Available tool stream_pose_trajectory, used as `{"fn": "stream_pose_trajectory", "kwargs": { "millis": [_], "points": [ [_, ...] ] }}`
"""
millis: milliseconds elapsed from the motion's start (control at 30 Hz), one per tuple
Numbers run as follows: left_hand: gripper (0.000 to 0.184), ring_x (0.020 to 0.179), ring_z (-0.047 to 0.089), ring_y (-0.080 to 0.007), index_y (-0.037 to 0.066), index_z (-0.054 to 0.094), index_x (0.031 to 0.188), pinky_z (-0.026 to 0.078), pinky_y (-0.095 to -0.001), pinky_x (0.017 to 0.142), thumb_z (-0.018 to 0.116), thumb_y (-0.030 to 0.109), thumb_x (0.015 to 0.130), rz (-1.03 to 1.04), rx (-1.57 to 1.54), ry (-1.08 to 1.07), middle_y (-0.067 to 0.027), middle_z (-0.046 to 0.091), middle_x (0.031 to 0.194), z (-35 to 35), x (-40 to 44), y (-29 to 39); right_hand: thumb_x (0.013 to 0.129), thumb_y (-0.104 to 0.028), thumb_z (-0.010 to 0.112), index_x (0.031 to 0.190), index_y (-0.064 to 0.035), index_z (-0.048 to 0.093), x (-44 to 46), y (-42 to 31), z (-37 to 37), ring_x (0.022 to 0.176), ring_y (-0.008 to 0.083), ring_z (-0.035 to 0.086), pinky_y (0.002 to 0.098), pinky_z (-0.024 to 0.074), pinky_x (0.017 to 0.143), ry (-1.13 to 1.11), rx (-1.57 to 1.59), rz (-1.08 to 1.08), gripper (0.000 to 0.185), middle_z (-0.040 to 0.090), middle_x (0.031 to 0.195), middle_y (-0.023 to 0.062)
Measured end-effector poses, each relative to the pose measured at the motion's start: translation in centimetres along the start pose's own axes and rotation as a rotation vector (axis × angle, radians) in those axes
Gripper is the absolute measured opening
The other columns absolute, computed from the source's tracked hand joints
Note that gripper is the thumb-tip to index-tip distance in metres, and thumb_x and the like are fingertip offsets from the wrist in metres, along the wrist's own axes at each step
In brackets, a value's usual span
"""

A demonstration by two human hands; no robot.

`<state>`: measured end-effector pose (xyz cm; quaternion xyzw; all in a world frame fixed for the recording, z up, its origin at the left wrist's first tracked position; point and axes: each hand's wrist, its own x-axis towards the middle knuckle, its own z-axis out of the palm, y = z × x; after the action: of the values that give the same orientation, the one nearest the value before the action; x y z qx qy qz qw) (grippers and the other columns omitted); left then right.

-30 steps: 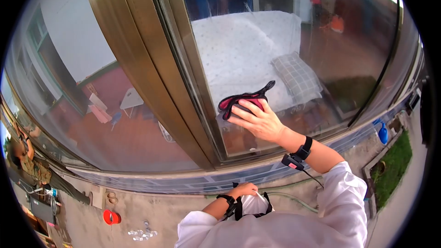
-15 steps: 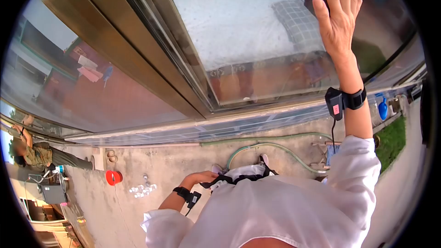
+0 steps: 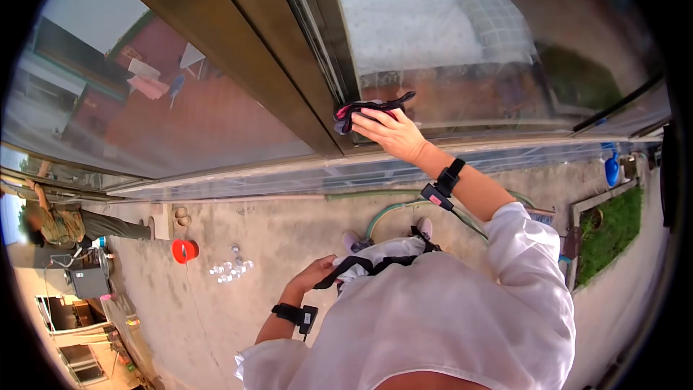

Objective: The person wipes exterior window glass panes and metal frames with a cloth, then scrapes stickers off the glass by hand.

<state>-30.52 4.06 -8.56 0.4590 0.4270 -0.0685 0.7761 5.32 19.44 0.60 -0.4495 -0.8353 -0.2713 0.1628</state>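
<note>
My right hand [image 3: 390, 133] presses a dark cloth [image 3: 372, 110] with pink and grey patches into the lower left corner of a window pane [image 3: 462, 90]. Its fingers lie over the cloth, against the glass and the brown metal frame [image 3: 274, 43]. My left hand [image 3: 317, 272] is down at my waist, touching the black strap [image 3: 368, 266] over my white clothing. Its fingertips are partly hidden there, so I cannot tell what they grip. Each wrist wears a black band with a small box.
A red bucket [image 3: 185, 251] and several clear bottles [image 3: 231, 270] stand on the concrete at left. A green hose [image 3: 390, 209] curves by my feet. Another person [image 3: 61, 224] is at the far left by the windows. A grass bed [image 3: 610, 238] lies at right.
My right hand has moved with the cloth from high on the right of the pane down to its lower left corner. My left hand stays at my waist.
</note>
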Motion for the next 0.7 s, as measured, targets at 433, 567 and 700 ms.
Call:
{"fn": "stream_pose_trajectory", "kwargs": {
  "millis": [433,567,700],
  "points": [
    [0.012,0.054,0.049,-0.0102,0.010,0.053,0.096,0.041,-0.0246,0.045,0.053,0.021,0.092,0.017,-0.451,0.248,-0.0001,0.053,0.071,1.2,0.0,-2.1,0.069,-0.009,0.059,0.099,-0.0141,0.063,-0.5,-2.9,-1.6,0.107,0.0183,0.052,0.0358,0.0407,0.090,0.196,0.573,0.139,0.031,0.054,0.121,-0.0009],
    [0.021,0.060,0.052,-0.0097,0.009,0.053,0.105,0.045,-0.0235,0.046,0.051,0.023,0.090,-0.234,-0.470,0.184,-0.0009,0.055,0.079,2.6,0.0,-3.8,0.071,-0.012,0.061,0.102,-0.0131,0.063,5.1,-3.2,-4.6,0.113,0.0193,0.049,0.0370,0.0408,0.092,0.489,0.548,0.116,0.031,0.053,0.124,-0.0012],
    [0.024,0.061,0.051,-0.0073,0.007,0.054,0.109,0.039,-0.0208,0.047,0.054,0.020,0.087,-0.200,-0.072,0.055,0.0006,0.055,0.079,3.6,-1.9,-0.7,0.072,-0.014,0.061,0.099,-0.0104,0.064,3.9,-3.7,1.1,0.117,0.0181,0.044,0.0347,0.0377,0.096,0.362,0.493,0.017,0.028,0.053,0.123,-0.0034]
  ]
}}
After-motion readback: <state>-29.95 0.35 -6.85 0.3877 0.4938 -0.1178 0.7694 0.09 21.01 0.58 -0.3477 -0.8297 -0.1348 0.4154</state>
